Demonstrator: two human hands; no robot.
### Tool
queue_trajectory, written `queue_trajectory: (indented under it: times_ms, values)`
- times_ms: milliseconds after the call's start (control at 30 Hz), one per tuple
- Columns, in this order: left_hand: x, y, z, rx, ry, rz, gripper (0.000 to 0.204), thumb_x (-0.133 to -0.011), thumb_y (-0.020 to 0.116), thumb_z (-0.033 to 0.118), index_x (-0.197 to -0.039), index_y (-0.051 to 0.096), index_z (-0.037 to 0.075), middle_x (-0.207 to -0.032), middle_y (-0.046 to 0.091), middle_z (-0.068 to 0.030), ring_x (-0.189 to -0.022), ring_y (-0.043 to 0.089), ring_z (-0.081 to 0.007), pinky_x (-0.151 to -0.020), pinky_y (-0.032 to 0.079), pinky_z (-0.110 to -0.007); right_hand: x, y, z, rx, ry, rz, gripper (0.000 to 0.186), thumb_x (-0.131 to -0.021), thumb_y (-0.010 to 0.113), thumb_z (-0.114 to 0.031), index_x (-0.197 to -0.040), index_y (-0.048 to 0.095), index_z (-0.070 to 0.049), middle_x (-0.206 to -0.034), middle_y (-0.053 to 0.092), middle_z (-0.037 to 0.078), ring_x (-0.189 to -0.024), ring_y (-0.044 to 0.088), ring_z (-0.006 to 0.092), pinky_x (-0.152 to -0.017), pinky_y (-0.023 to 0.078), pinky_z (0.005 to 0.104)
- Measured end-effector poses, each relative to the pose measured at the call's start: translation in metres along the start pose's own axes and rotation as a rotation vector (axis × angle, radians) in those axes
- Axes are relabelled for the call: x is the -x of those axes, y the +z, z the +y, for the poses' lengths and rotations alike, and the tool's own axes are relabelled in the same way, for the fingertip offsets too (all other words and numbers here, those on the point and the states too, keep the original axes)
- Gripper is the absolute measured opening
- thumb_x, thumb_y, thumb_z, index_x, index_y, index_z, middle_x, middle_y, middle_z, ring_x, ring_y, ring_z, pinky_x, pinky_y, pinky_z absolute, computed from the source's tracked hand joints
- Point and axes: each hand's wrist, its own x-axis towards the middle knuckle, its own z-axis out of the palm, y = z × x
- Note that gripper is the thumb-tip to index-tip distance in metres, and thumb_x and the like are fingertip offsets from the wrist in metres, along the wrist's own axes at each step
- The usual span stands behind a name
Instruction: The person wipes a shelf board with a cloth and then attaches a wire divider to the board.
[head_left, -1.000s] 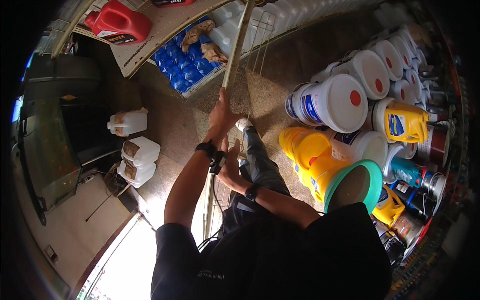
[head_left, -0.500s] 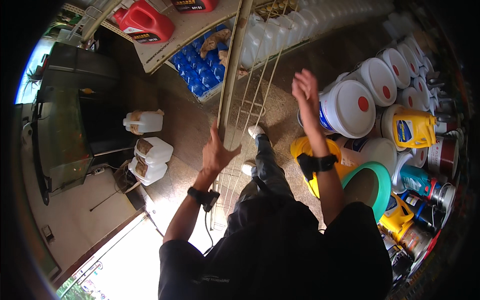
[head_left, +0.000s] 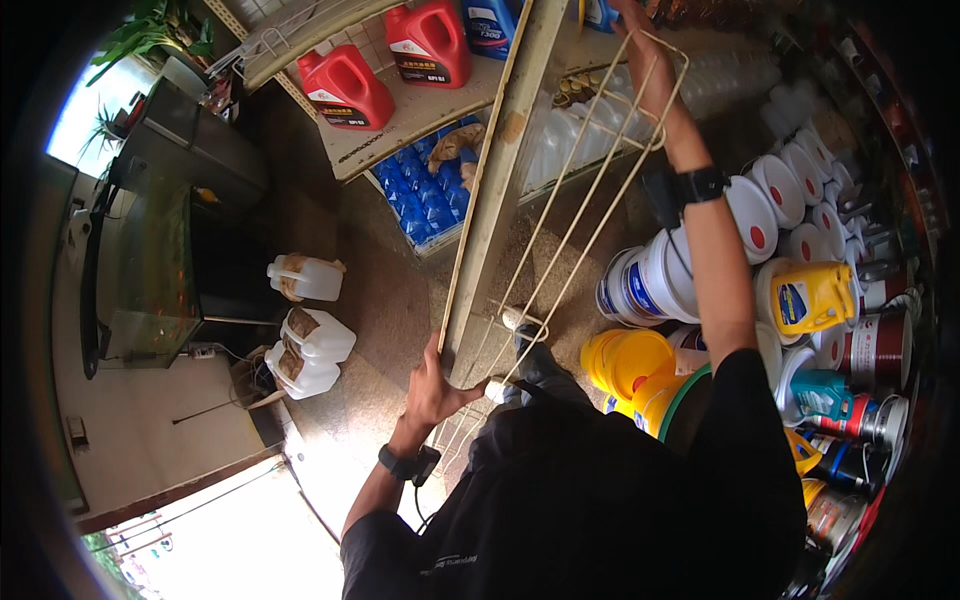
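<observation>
We have our left hand [head_left: 432, 393] at the near end of a long pale board [head_left: 512, 140], thumb spread wide from the fingers across it; we cannot tell how firmly it grips. The board slants up past the top edge of the view, and a long wire rack [head_left: 566, 170] runs along its right side. Our right hand [head_left: 633, 20] reaches up by the rack's far end, partly cut off, so we cannot tell whether its fingers close on anything. Red jugs [head_left: 428, 45] stand on a shelf left of the board, and white buckets [head_left: 675, 270] lie to the right.
</observation>
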Motion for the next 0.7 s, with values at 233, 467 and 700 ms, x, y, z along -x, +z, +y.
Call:
queue_trajectory:
  times_ms: [233, 467, 700]
  values:
    - [0.027, 0.006, -0.020, 0.067, 0.058, 0.001, 0.109, -0.061, 0.086, 0.035, -0.137, 0.019, -0.003, -0.091, 0.064, -0.0252, -0.078, 0.065, -0.0422, -0.065, 0.056, -0.043, -0.063, 0.037, 0.063, -0.026, 0.313, -0.487, 0.055, -0.099, 0.030, -0.048, -0.120, 0.052, -0.002, -0.093, 0.058, 0.007, -0.084, 0.054, 0.0167, -0.076, 0.042, 0.0320]
    - [0.088, 0.007, -0.043, 0.015, -0.133, -0.018, 0.105, -0.060, 0.086, 0.037, -0.136, 0.022, 0.003, -0.092, 0.063, -0.0269, -0.082, 0.065, -0.0429, -0.068, 0.055, -0.044, 0.031, 0.090, -0.017, -0.140, 0.262, -0.397, 0.066, -0.098, 0.028, -0.051, -0.099, 0.068, 0.001, -0.077, 0.065, 0.004, -0.071, 0.058, 0.0105, -0.069, 0.044, 0.0219]
    - [0.131, 0.036, -0.075, -0.079, -0.089, 0.082, 0.108, -0.061, 0.085, 0.041, -0.135, 0.019, -0.001, -0.096, 0.061, -0.0287, -0.078, 0.064, -0.0441, -0.063, 0.055, -0.046, 0.054, 0.126, -0.148, -0.036, -0.323, -0.571, 0.029, -0.098, 0.036, -0.021, -0.094, 0.056, 0.000, -0.058, 0.051, 0.013, -0.048, 0.048, 0.0248, -0.047, 0.036, 0.0350]
